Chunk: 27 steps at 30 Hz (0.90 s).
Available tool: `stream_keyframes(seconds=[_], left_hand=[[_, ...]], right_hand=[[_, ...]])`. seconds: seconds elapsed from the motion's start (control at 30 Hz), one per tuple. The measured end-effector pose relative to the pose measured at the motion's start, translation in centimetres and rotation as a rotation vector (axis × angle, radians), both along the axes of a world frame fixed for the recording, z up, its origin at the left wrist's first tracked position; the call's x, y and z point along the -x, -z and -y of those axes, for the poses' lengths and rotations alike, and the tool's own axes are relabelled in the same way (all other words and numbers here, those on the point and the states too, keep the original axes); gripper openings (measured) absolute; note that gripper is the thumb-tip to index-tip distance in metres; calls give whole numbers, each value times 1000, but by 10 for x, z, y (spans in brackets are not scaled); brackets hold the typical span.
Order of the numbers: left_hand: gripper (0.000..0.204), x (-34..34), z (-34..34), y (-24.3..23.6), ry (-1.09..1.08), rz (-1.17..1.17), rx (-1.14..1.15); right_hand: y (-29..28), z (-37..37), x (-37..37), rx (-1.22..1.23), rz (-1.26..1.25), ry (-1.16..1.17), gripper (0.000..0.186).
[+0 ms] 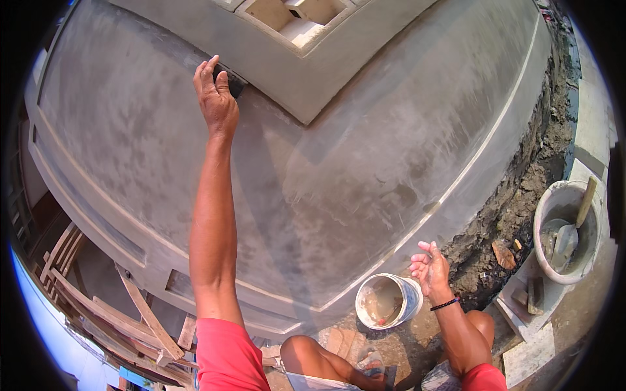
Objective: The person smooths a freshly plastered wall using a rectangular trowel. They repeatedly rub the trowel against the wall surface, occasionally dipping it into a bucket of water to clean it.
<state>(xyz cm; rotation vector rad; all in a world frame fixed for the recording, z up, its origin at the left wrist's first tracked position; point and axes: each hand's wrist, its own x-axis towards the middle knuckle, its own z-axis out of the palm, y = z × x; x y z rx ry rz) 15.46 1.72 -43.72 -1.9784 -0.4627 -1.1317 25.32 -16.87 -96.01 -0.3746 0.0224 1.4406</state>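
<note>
My left hand (pixel 217 98) reaches far forward along the foot of a raised, square-cornered cement block (pixel 306 85), its fingers closed on a dark, flat tool (pixel 234 85) that is partly hidden behind them. Around it spreads a wide, smooth grey cement surface (pixel 339 182) with damp, mottled patches and a pale raised line near its edge. My right hand (pixel 427 267) hangs open with loosely bent fingers just above a white bucket (pixel 385 303) of murky water, holding nothing.
A pale tub (pixel 543 225) holds a trowel (pixel 565 244) at the right, beside rough soil and rubble (pixel 505 221). Wooden planks (pixel 111 313) form scaffolding at the lower left. The block's top has square openings (pixel 290 16). My bent knees are at the bottom.
</note>
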Motion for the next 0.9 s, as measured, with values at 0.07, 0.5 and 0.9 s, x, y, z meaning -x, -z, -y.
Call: stream_keyframes(seconds=[0.07,0.5,0.9], left_hand=[[45,-3,-1,0,69,-10,113],[102,-10,19,15,-35,-13,231],[101,-13,26,64,-169,-89,180]], right_hand=[[-1,1,-5,12,-5,18,52],[-3,-1,3,12,-19,13,48],[-4,-3,8,-8,7,11,45]])
